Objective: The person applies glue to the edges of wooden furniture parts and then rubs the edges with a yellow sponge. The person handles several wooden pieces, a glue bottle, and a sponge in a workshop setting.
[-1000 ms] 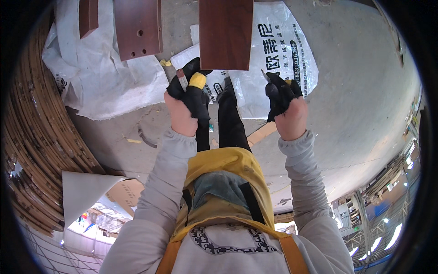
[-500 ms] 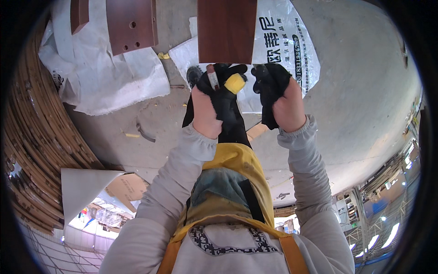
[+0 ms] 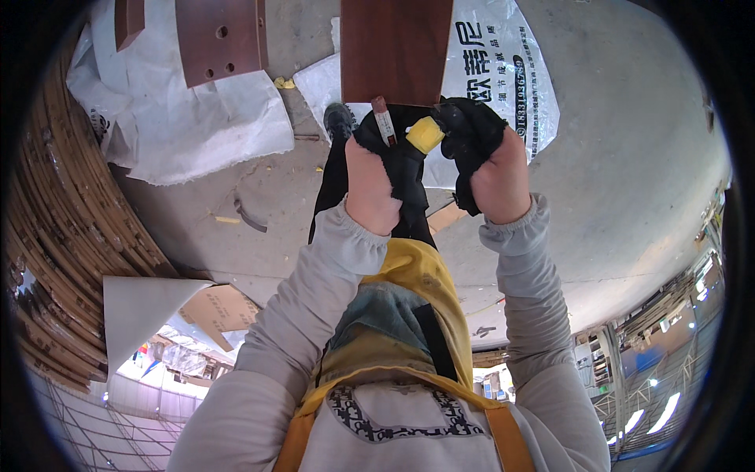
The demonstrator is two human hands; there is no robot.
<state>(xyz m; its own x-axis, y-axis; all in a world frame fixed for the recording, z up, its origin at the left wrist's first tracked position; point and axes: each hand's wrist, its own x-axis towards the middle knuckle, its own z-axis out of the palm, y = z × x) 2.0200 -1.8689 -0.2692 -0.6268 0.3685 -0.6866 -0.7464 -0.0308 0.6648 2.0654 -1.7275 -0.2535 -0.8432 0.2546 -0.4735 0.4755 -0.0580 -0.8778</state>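
Hands in black gloves meeting just below a dark brown wooden panel (image 3: 395, 49). Left hand (image 3: 376, 169) gripping a slim reddish marker-like tool (image 3: 383, 120), fingers clenched around it. Right hand (image 3: 487, 161) pinching a yellow cap-like piece (image 3: 425, 134) beside the tool, fingers closed. Lying beneath on the concrete floor (image 3: 629, 181): white woven sacks (image 3: 197, 118), another drilled brown board (image 3: 219, 38).

White sacks (image 3: 228, 118), drilled brown panel (image 3: 220, 39), stacked strips (image 3: 63, 236).

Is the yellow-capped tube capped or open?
Capped: the yellow cap sits on the tube's end, pinched between the gloved left hand and right hand.
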